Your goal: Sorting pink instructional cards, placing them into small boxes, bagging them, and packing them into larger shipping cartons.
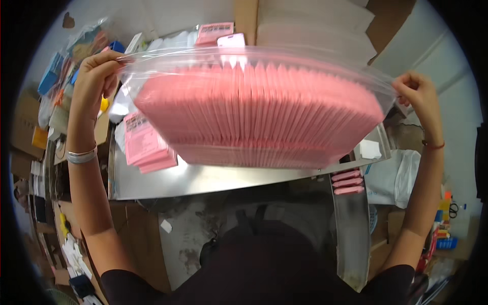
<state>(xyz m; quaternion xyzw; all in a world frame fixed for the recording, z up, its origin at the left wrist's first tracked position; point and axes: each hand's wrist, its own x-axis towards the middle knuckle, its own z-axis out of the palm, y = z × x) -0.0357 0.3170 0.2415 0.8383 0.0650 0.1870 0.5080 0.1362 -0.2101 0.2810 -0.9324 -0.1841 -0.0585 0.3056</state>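
A large clear plastic bag (305, 55) packed with rows of flat pink packets (259, 112) hangs in front of me, over a metal-topped table (203, 182). My left hand (99, 71) pinches the bag's upper left corner between thumb and fingers. At the opposite upper corner, my right hand (416, 89) is closed on the plastic too. The bag's top edge is drawn out straight between both hands. To the left of the bag, a stack of pink printed cards or packets (147, 142) lies on the table.
A metal chute (352, 239) with several pink packets (347, 182) runs down at the right, beside a white plastic sack (394, 175). A phone-like white object (231, 40) and another pink stack (215, 33) sit at the back. Scissors (454, 210) hang far right. Cluttered shelves line the left.
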